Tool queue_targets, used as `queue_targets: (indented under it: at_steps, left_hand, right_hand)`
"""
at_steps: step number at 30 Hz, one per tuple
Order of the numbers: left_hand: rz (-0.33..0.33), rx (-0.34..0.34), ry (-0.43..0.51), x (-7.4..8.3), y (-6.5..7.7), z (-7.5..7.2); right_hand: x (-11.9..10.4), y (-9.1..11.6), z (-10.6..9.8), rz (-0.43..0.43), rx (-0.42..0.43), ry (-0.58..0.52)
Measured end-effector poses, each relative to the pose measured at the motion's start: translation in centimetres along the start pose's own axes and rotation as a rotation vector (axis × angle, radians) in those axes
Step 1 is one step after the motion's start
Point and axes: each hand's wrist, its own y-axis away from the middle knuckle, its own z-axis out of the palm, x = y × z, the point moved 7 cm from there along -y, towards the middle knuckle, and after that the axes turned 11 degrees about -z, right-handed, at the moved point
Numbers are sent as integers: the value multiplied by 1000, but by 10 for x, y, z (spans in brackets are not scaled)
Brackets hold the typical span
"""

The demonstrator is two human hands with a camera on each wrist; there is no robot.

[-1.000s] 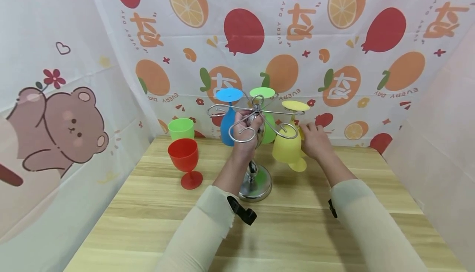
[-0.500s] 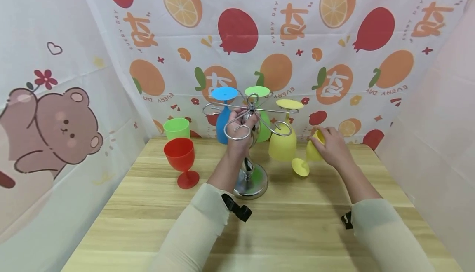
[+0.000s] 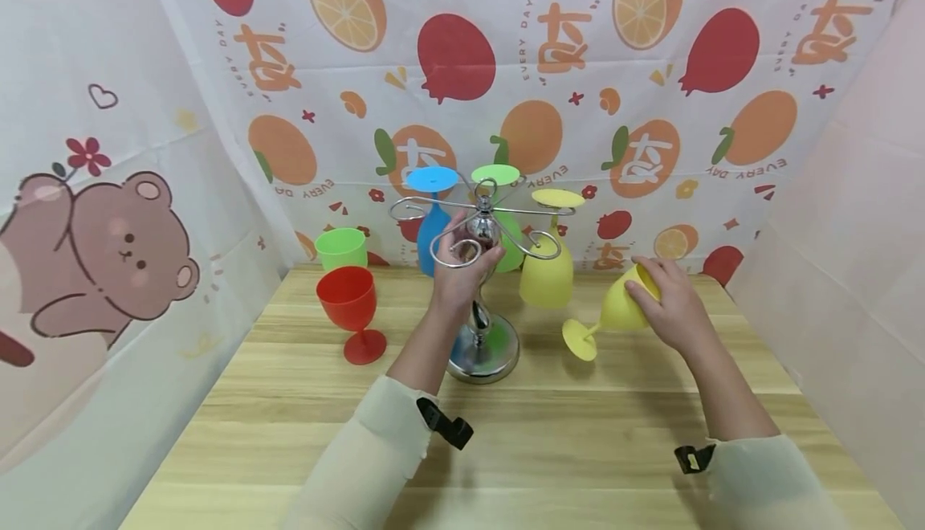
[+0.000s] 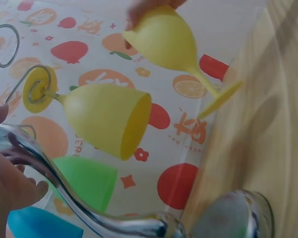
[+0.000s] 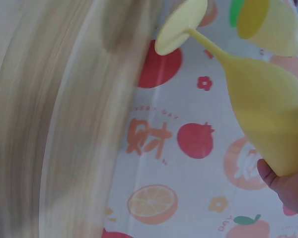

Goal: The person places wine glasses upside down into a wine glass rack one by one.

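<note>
My left hand (image 3: 462, 269) grips the upper stem of a chrome glass rack (image 3: 482, 353), just under its curled wire arms. Upside down from those arms hang a blue goblet (image 3: 432, 239), a green goblet (image 3: 510, 247) and a yellow goblet (image 3: 547, 277). To the right of the rack, my right hand (image 3: 675, 305) holds a second yellow goblet (image 3: 623, 305) by its bowl near the rim. That goblet is tilted, its foot pointing down and left, apart from the hanging one. In the left wrist view the rack's curved stem (image 4: 79, 193) crosses below the hanging yellow goblet (image 4: 107, 116).
On the left of the wooden table (image 3: 289, 450) stand a red goblet (image 3: 348, 301) and, behind it, a green cup (image 3: 342, 247) whose lower part is hidden. A fruit-printed cloth (image 3: 455, 56) closes off the back, with pale cloth at both sides.
My right hand has drawn the second yellow goblet from behind the hanging one, out to the right and nearer. My left hand keeps its hold on the rack's stem.
</note>
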Motion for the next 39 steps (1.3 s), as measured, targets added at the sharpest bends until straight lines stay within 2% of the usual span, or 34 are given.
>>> queue_targets:
  at_steps: [3, 5, 8, 11, 20, 26, 33, 39]
  left_hand:
    - [-9, -13, -44, -4, 10, -7]
    - [17, -23, -72, -5, 17, -12]
    - [53, -28, -76, -5, 29, -19]
    - [55, -17, -71, -7, 38, -24]
    - [126, 112, -18, -6, 59, -38]
    - [115, 165, 19, -12, 64, -44]
    - [107, 150, 81, -24, 66, -42]
    - [88, 146, 69, -34, 68, -39]
  right_hand:
    - [-4, 6, -2, 11, 18, -79]
    - [-7, 9, -2, 24, 25, -136]
    - [-11, 14, -2, 49, 37, -217]
    - [-17, 17, -2, 71, 67, -291]
    - [-43, 17, 3, 89, 203, -509]
    - [-55, 17, 18, 147, 258, -712]
    - [-72, 14, 33, 127, 334, -917]
    - [-84, 13, 43, 140, 387, -1043]
